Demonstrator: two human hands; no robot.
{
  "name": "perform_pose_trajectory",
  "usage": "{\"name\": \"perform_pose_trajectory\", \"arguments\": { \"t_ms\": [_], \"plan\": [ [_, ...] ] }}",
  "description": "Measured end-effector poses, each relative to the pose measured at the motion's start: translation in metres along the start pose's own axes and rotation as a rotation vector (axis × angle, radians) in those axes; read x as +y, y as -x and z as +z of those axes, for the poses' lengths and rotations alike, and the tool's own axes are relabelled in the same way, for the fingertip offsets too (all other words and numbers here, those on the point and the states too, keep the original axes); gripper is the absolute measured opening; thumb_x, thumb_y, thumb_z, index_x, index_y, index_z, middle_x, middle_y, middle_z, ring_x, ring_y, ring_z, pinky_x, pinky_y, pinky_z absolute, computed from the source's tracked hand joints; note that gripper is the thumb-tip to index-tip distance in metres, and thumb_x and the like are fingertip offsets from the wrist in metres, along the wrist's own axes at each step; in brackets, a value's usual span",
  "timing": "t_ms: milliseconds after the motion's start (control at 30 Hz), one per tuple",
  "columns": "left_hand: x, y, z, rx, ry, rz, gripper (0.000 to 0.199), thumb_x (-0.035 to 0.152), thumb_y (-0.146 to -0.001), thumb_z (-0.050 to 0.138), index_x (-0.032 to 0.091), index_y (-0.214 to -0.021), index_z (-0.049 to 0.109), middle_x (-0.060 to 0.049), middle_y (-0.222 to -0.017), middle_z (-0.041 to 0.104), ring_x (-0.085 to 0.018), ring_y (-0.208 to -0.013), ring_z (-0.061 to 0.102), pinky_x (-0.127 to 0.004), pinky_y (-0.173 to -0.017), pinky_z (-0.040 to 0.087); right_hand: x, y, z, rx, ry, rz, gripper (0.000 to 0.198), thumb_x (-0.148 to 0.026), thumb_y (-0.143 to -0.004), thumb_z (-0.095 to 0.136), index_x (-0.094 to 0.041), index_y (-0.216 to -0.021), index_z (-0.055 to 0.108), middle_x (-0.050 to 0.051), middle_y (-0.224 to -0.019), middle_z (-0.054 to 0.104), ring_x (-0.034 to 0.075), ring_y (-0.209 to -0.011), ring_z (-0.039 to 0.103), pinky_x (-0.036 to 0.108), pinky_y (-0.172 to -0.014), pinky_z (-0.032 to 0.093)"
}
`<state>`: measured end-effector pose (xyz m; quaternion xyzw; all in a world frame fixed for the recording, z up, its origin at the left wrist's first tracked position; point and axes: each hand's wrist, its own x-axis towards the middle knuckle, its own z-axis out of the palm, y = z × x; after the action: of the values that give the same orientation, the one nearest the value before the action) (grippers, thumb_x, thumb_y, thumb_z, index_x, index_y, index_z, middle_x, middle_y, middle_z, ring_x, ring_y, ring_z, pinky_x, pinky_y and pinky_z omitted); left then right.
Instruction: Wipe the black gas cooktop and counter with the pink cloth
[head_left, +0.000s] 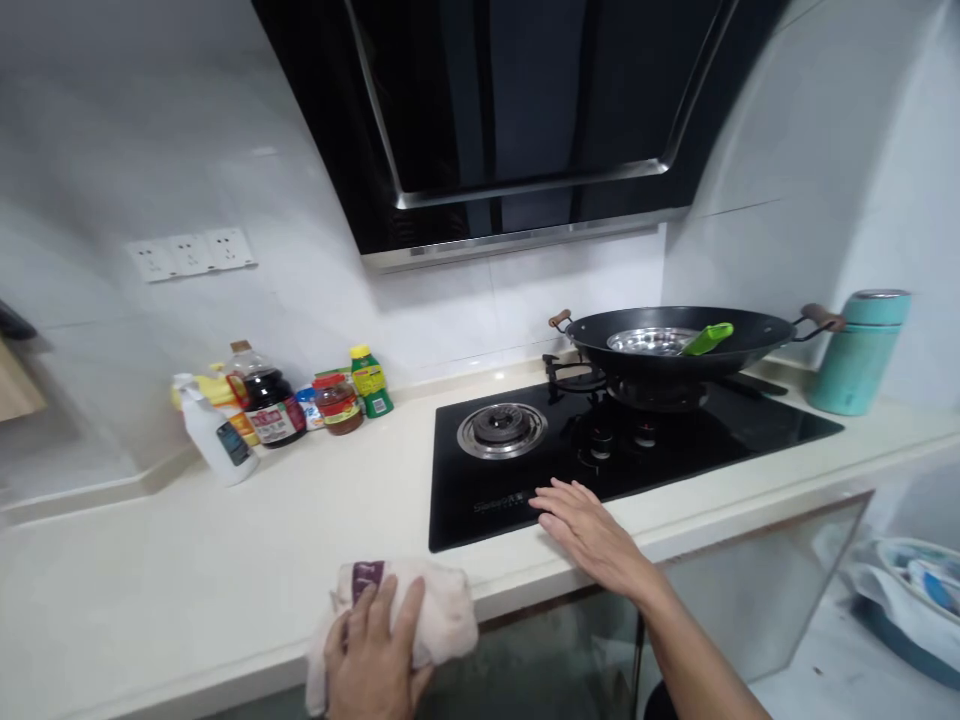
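My left hand (377,640) lies over a folded whitish cloth (442,605) with a purple patch, its fingers spread across it and the thumb at its lower side. The cloth rests at the counter's front edge. My right hand (581,525) is open and holds nothing, palm down with fingers stretched out. Its fingertips are at the front edge of the black glass gas stove (465,500). On the stove, the left burner (502,428) is bare, and a black wok (592,340) stands over the right one. Inside the wok are a metal strainer (652,342) and a green handle (709,339).
Along the wall stand a white spray bottle (217,440), a dark sauce bottle (271,405), a red-lidded jar (337,405) and a green, yellow-capped bottle (371,385). A turquoise flask (859,355) stands right of the wok. The black range hood (525,120) hangs above.
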<state>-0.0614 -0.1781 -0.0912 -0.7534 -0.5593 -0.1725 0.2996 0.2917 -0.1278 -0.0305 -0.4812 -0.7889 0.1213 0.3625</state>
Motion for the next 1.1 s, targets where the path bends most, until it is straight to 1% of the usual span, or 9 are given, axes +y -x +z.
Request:
{"name": "perform_pose_trajectory", "arguments": {
  "t_ms": [167, 267, 367, 467, 600, 733, 900, 1033, 1100],
  "plan": [
    [0.089, -0.037, 0.017, 0.122, 0.134, 0.086, 0.072, 0.024, -0.075, 0.075, 0.033, -0.144, 0.058, -0.016, -0.138, 0.064, -0.044, -0.123, 0.057, -0.059, -0.097, 0.04, -0.016, 0.003, -0.013, 0.163, -0.276, 0.035, 0.043, -0.05, -0.106, 0.037, -0.026, -0.126, 0.068, 0.008, -0.138, 0.063, 0.024, -0.132, 0.056, 0.049, -0.117, 0.039],
    [0.132, -0.057, 0.016, 0.187, 0.199, 0.146, 0.065, 0.032, -0.082, 0.074, 0.033, -0.144, 0.058, -0.017, -0.129, 0.069, -0.042, -0.117, 0.061, -0.059, -0.093, 0.044, -0.038, 0.02, -0.019, 0.238, -0.383, -0.041, 0.038, -0.043, -0.106, 0.039, -0.028, -0.127, 0.066, 0.008, -0.138, 0.061, 0.023, -0.131, 0.056, 0.043, -0.114, 0.043],
    [0.158, -0.069, 0.011, 0.192, 0.241, 0.2, 0.053, 0.032, -0.089, 0.067, 0.029, -0.142, 0.06, -0.016, -0.13, 0.069, -0.039, -0.12, 0.06, -0.059, -0.098, 0.044, -0.054, 0.037, -0.007, 0.142, -0.32, -0.113, 0.039, -0.038, -0.104, 0.043, -0.031, -0.14, 0.057, 0.007, -0.144, 0.055, 0.023, -0.134, 0.053, 0.042, -0.114, 0.044],
    [0.164, -0.074, 0.006, 0.212, 0.274, 0.185, 0.046, 0.027, -0.092, 0.062, 0.023, -0.138, 0.063, -0.017, -0.128, 0.07, -0.037, -0.12, 0.061, -0.056, -0.1, 0.046, -0.052, 0.049, 0.022, 0.14, -0.159, -0.089, 0.046, -0.036, -0.103, 0.047, -0.03, -0.148, 0.047, 0.009, -0.147, 0.054, 0.026, -0.135, 0.052, 0.047, -0.115, 0.045],
    [0.135, -0.072, -0.011, 0.18, 0.436, 0.325, 0.049, 0.026, -0.091, 0.061, 0.02, -0.139, 0.061, -0.017, -0.134, 0.067, -0.035, -0.123, 0.062, -0.051, -0.098, 0.051, -0.038, 0.054, 0.045, 0.154, 0.019, -0.102, 0.056, -0.038, -0.101, 0.05, -0.028, -0.155, 0.036, 0.012, -0.15, 0.052, 0.03, -0.14, 0.047, 0.057, -0.118, 0.039],
    [0.072, -0.071, -0.032, 0.147, 0.675, 0.432, 0.04, 0.022, -0.096, 0.055, 0.022, -0.135, 0.062, -0.012, -0.133, 0.069, -0.025, -0.124, 0.063, -0.04, -0.101, 0.053, -0.035, 0.054, 0.044, 0.018, 0.127, -0.137, 0.066, -0.046, -0.095, 0.063, -0.028, -0.154, 0.039, 0.011, -0.153, 0.05, 0.032, -0.143, 0.043, 0.058, -0.119, 0.036],
    [-0.005, -0.084, -0.027, 0.125, 0.728, 0.021, 0.031, 0.038, -0.098, 0.053, 0.027, -0.123, 0.069, -0.006, -0.117, 0.075, -0.023, -0.106, 0.071, -0.039, -0.094, 0.058, -0.05, 0.03, 0.088, -0.064, 0.308, -0.07, 0.099, -0.042, -0.063, 0.09, -0.014, -0.148, 0.048, 0.027, -0.152, 0.047, 0.053, -0.141, 0.037, 0.077, -0.111, 0.03],
    [-0.026, -0.094, -0.014, 0.046, 0.792, -0.122, 0.035, 0.048, -0.093, 0.056, 0.023, -0.109, 0.074, -0.007, -0.11, 0.077, -0.025, -0.103, 0.073, -0.04, -0.094, 0.059, -0.079, -0.002, 0.149, -0.032, 0.404, -0.186, 0.056, -0.03, -0.089, 0.065, -0.018, -0.142, 0.053, 0.022, -0.144, 0.058, 0.046, -0.136, 0.048, 0.073, -0.105, 0.04],
    [-0.027, -0.096, -0.013, 0.015, 0.865, -0.174, 0.037, 0.05, -0.093, 0.055, 0.022, -0.105, 0.075, -0.007, -0.111, 0.077, -0.024, -0.104, 0.073, -0.039, -0.096, 0.059, -0.092, -0.011, 0.167, 0.006, 0.417, -0.312, 0.049, -0.029, -0.097, 0.052, -0.018, -0.144, 0.05, 0.02, -0.144, 0.058, 0.042, -0.137, 0.049, 0.068, -0.105, 0.043]
  ]
}}
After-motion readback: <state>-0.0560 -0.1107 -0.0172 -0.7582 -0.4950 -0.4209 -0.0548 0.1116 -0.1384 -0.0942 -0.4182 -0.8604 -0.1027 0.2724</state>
